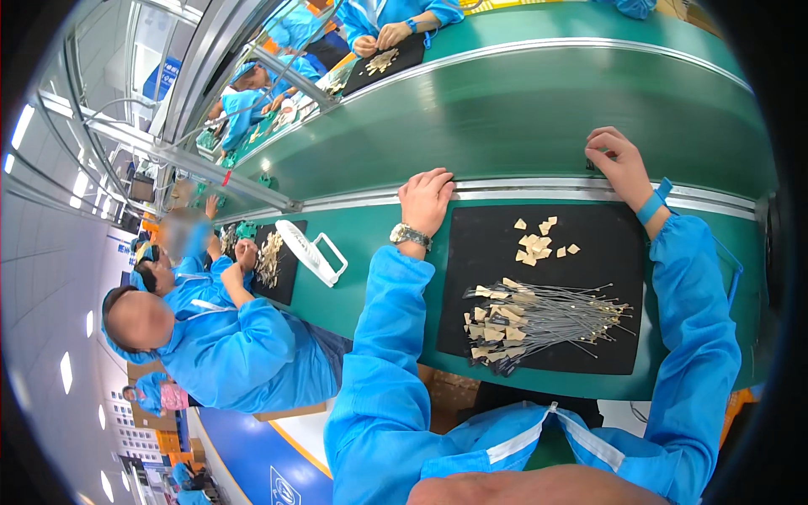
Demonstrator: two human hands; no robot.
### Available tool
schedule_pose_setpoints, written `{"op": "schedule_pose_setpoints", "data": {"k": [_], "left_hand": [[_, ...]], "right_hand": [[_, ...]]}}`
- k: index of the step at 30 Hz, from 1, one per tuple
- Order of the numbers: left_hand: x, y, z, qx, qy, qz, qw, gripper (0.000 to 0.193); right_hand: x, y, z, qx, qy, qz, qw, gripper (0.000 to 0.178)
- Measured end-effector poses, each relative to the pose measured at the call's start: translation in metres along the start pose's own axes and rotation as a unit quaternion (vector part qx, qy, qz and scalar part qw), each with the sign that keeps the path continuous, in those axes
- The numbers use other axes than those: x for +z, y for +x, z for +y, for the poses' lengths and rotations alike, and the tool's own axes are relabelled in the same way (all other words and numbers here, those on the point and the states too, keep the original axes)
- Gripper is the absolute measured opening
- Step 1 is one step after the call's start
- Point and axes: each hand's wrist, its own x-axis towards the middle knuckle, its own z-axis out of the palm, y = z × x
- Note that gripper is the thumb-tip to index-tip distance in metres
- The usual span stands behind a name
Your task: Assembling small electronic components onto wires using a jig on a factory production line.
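My left hand (427, 200), with a metal-band watch at its wrist, rests on the metal rail (522, 188) beyond the black mat (539, 240). Its fingers lie loosely over the rail, with nothing visible in them. Farther right, my right hand (620, 164) reaches past the rail over the green belt. Thumb and forefinger pinch a small dark piece (591, 164), too small to make out fully. A bundle of thin grey cables (564, 316) with pale tags and dark ends lies across the mat. Above it are several loose cream-coloured pieces (535, 246).
A white plastic frame with a handle (313, 252) sits on the green table left of my arm. A blue wrist strap (655, 202) circles my right wrist. Co-workers in blue sit to the left (244, 337) and across the belt (396, 17), with similar small pieces on black mats.
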Motion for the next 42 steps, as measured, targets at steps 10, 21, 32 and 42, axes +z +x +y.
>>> {"op": "schedule_pose_setpoints", "data": {"k": [10, 21, 32, 42], "left_hand": [[0.000, 0.011, 0.004, -0.021, 0.039, -0.030, 0.999, 0.041], [0.013, -0.007, -0.016, -0.017, 0.025, -0.054, 0.998, 0.049], [0.025, -0.009, -0.032, -0.048, 0.051, -0.040, 0.997, 0.048], [0.001, 0.003, -0.010, -0.011, 0.059, -0.048, 0.997, 0.048]], "right_hand": [[-0.002, 0.001, -0.011, -0.025, -0.030, 0.011, 0.999, 0.009], [0.001, -0.005, 0.007, -0.127, -0.061, 0.032, 0.989, 0.013], [0.009, -0.005, 0.013, -0.097, -0.056, 0.020, 0.994, 0.016], [0.004, 0.003, 0.004, -0.094, -0.073, 0.034, 0.992, 0.013]]}}
